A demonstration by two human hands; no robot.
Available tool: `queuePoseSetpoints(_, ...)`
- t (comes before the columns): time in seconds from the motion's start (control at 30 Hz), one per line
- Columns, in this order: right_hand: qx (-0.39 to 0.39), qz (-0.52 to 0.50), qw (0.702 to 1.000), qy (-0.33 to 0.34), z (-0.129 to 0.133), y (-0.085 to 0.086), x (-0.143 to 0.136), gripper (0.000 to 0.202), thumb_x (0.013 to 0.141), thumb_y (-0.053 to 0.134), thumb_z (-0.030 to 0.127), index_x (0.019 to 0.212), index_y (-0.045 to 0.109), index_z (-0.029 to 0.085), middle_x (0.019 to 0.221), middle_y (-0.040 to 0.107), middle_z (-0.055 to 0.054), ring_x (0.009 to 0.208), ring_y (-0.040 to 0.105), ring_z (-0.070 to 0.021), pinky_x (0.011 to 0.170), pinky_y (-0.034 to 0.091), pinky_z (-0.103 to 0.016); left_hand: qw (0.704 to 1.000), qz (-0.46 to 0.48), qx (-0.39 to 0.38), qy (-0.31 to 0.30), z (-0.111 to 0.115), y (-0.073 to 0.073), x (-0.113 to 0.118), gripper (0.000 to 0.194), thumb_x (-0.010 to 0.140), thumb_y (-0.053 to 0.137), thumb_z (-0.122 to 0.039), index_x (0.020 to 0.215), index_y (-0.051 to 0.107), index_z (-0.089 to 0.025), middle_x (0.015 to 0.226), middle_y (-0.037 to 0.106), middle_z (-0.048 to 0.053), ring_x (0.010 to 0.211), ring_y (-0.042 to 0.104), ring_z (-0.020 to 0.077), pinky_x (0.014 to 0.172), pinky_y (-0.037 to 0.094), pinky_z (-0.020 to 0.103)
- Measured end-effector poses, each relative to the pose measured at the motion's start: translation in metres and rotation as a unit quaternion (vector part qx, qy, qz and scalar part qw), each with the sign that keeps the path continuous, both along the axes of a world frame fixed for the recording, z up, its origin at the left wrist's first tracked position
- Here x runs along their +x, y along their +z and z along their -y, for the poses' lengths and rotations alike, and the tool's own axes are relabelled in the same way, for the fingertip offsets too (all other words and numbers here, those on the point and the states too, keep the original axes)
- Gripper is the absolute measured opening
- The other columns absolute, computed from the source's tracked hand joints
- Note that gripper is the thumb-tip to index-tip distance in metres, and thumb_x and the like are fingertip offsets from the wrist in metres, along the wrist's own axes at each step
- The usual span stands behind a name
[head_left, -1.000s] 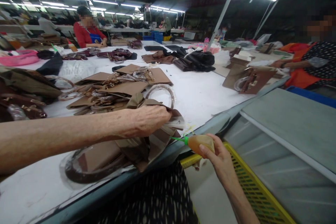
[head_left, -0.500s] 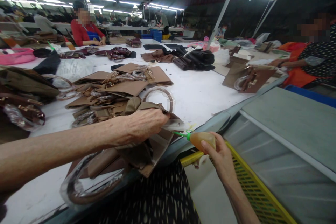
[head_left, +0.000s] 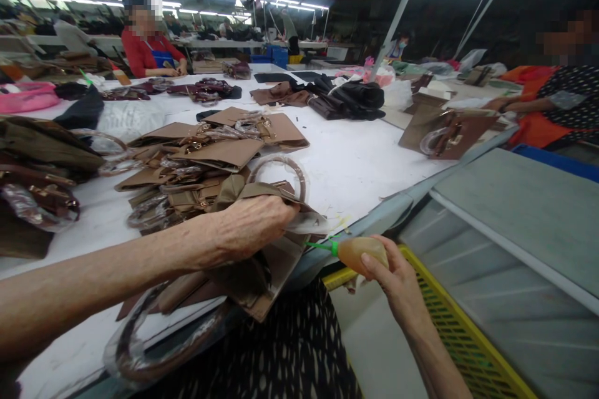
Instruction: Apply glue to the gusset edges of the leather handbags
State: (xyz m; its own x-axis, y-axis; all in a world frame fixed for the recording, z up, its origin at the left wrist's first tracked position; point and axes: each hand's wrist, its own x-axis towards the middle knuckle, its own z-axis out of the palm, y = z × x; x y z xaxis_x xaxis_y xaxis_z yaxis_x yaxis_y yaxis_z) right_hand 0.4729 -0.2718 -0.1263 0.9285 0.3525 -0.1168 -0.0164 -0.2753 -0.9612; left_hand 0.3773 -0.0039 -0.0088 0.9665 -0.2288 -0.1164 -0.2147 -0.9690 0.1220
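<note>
A brown handbag (head_left: 281,268) lies open at the table's front edge, its round handles wrapped in clear plastic. My left hand (head_left: 264,218) is closed on the bag's upper edge, with the fingertips hidden behind the material. In my right hand (head_left: 390,265) is a soft squeeze bottle (head_left: 360,254) of amber liquid, probably glue, held sideways. Its thin green nozzle points left, with the tip at the bag's edge just below my left hand. Whether the tip touches the bag I cannot tell.
Several brown bag pieces (head_left: 215,153) are piled behind the handbag on the white table (head_left: 346,162). Dark folded material (head_left: 346,96) lies farther back. A yellow basket (head_left: 468,324) and a grey-topped box (head_left: 524,212) stand at right. A co-worker in an orange apron (head_left: 528,121) handles another bag (head_left: 449,131).
My hands, the bottle and the bag keep nearly the same places, with the nozzle tip slightly lower and farther left. The whole view has shifted a little.
</note>
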Motion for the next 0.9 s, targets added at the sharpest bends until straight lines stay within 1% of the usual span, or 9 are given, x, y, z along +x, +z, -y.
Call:
queuePoseSetpoints(0.1, -0.008, -0.002, 1.000, 0.001, 0.000, -0.001, -0.001, 0.051, 0.071, 0.068, 0.049, 0.111, 0.052, 0.021, 0.089, 0.062, -0.004, 0.073, 0.056, -0.0212, 0.057, 0.048, -0.030, 1.000, -0.003, 0.001, -0.001, 0.000, -0.001, -0.003, 0.016, 0.081, 0.044, -0.009, 0.091, 0.054, -0.015, 0.083, 0.065, 0.007, 0.068, 0.060, 0.0173, 0.055, 0.041, 0.025)
queuePoseSetpoints(0.17, -0.011, -0.001, 1.000, 0.000, 0.000, -0.002, -0.002, 0.051, 0.071, 0.068, 0.049, 0.111, 0.052, 0.021, 0.092, 0.063, -0.004, 0.074, 0.057, -0.0217, 0.059, 0.049, -0.030, 1.000, 0.003, 0.001, -0.008, -0.001, -0.004, -0.005, 0.016, 0.081, 0.043, -0.008, 0.091, 0.053, -0.015, 0.086, 0.065, 0.007, 0.070, 0.060, 0.0169, 0.057, 0.042, 0.025)
queuePoseSetpoints(0.23, -0.014, 0.000, 1.000, -0.003, 0.000, -0.002, -0.003, 0.051, 0.071, 0.067, 0.049, 0.112, 0.052, 0.021, 0.093, 0.063, -0.005, 0.074, 0.057, -0.0221, 0.058, 0.049, -0.031, 1.000, 0.009, 0.006, -0.013, -0.003, -0.008, -0.006, 0.015, 0.082, 0.044, -0.009, 0.091, 0.053, -0.016, 0.089, 0.064, 0.006, 0.072, 0.060, 0.0164, 0.060, 0.043, 0.024)
queuePoseSetpoints(0.33, -0.018, -0.002, 1.000, -0.002, 0.000, -0.002, -0.003, 0.051, 0.071, 0.068, 0.049, 0.111, 0.052, 0.021, 0.091, 0.063, -0.005, 0.073, 0.057, -0.0220, 0.056, 0.048, -0.030, 1.000, 0.005, 0.024, -0.006, -0.003, -0.013, -0.007, 0.014, 0.081, 0.046, -0.010, 0.091, 0.052, -0.017, 0.087, 0.063, 0.004, 0.072, 0.060, 0.0162, 0.059, 0.042, 0.024)
queuePoseSetpoints(0.47, -0.015, -0.009, 1.000, 0.006, 0.000, 0.001, -0.004, 0.050, 0.069, 0.069, 0.048, 0.109, 0.054, 0.021, 0.088, 0.063, -0.004, 0.070, 0.057, -0.0204, 0.053, 0.046, -0.028, 1.000, -0.002, 0.031, -0.004, -0.001, -0.011, -0.008, 0.015, 0.080, 0.046, -0.009, 0.091, 0.052, -0.016, 0.085, 0.064, 0.004, 0.071, 0.060, 0.0158, 0.060, 0.042, 0.024)
queuePoseSetpoints(0.57, -0.004, -0.013, 1.000, -0.003, 0.000, 0.002, -0.003, 0.050, 0.070, 0.068, 0.049, 0.109, 0.054, 0.021, 0.087, 0.063, -0.003, 0.069, 0.055, -0.0186, 0.053, 0.045, -0.026, 1.000, -0.005, 0.028, -0.004, -0.001, -0.010, -0.010, 0.016, 0.082, 0.044, -0.009, 0.094, 0.052, -0.015, 0.090, 0.064, 0.006, 0.074, 0.060, 0.0157, 0.063, 0.044, 0.024)
queuePoseSetpoints(0.7, 0.007, -0.019, 1.000, -0.007, 0.000, 0.002, -0.004, 0.052, 0.070, 0.067, 0.051, 0.110, 0.052, 0.021, 0.084, 0.062, -0.002, 0.062, 0.052, -0.0158, 0.049, 0.042, -0.025, 1.000, 0.001, 0.021, -0.010, -0.003, -0.016, -0.013, 0.022, 0.081, 0.046, -0.009, 0.101, 0.050, -0.016, 0.097, 0.064, 0.006, 0.078, 0.061, 0.0166, 0.065, 0.045, 0.025)
queuePoseSetpoints(0.83, -0.003, -0.014, 1.000, -0.003, -0.002, 0.006, -0.007, 0.050, 0.069, 0.070, 0.048, 0.106, 0.054, 0.020, 0.082, 0.062, -0.002, 0.062, 0.052, -0.0159, 0.048, 0.042, -0.025, 1.000, 0.014, 0.015, -0.015, -0.005, -0.021, -0.014, 0.025, 0.081, 0.045, -0.009, 0.105, 0.048, -0.016, 0.106, 0.061, 0.009, 0.083, 0.061, 0.0176, 0.068, 0.046, 0.026)
queuePoseSetpoints(0.9, -0.005, -0.012, 1.000, 0.000, -0.003, 0.009, -0.009, 0.049, 0.069, 0.069, 0.048, 0.106, 0.054, 0.020, 0.081, 0.063, -0.002, 0.062, 0.052, -0.0164, 0.048, 0.043, -0.025, 1.000, 0.018, 0.011, -0.017, -0.005, -0.021, -0.014, 0.025, 0.081, 0.044, -0.009, 0.104, 0.048, -0.016, 0.104, 0.061, 0.009, 0.082, 0.060, 0.0176, 0.067, 0.046, 0.026)
